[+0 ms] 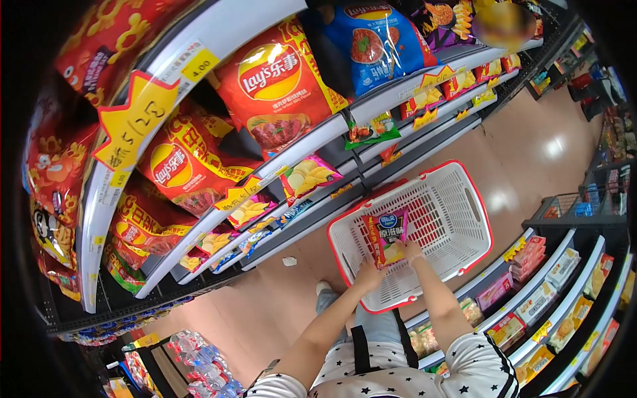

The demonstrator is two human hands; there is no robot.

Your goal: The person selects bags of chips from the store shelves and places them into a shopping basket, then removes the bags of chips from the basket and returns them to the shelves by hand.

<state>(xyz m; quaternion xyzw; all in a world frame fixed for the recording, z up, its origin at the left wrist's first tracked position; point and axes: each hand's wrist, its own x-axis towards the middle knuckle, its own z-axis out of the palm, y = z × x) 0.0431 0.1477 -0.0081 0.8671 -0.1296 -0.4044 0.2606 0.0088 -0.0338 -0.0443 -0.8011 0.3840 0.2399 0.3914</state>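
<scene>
A small dark chip bag (389,233) with pink edges and an orange strip hangs upright between my two hands. The fingers of my left hand (369,274) are closed on its lower left corner. At its lower right edge, my right hand (413,252) grips the same bag. Below and around the bag lies the white shopping basket (458,205) with a red rim, its slatted inside showing. I cannot tell whether the bag touches the basket.
A curved snack shelf on the left holds red Lay's bags (272,86) and a blue chip bag (378,50). Lower shelves at right carry packaged snacks (536,302). Bottled drinks (202,361) stand at lower left. Tiled floor (524,146) runs between the shelves.
</scene>
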